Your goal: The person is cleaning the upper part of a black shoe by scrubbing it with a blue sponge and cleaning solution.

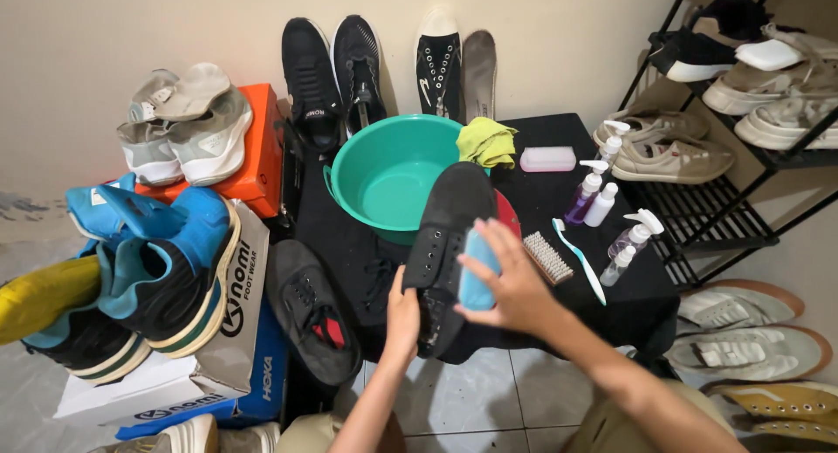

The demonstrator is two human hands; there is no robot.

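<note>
My left hand [402,317] grips the heel end of a black canvas shoe [447,222], which is tilted up over the black-covered table [559,195]. My right hand [513,283] presses a light blue sponge [476,270] against the shoe's side near the eyelets. The shoe's toe points toward a teal plastic basin [384,178] just behind it. A red round object [509,216] shows partly behind the shoe.
On the table lie a yellow-green cloth [486,141], a pink soap bar [547,159], a brush [547,257], a blue toothbrush [580,261] and several spray bottles [602,204]. Another black shoe [310,313] leans at left by shoe boxes [229,326]. A shoe rack [724,113] stands right.
</note>
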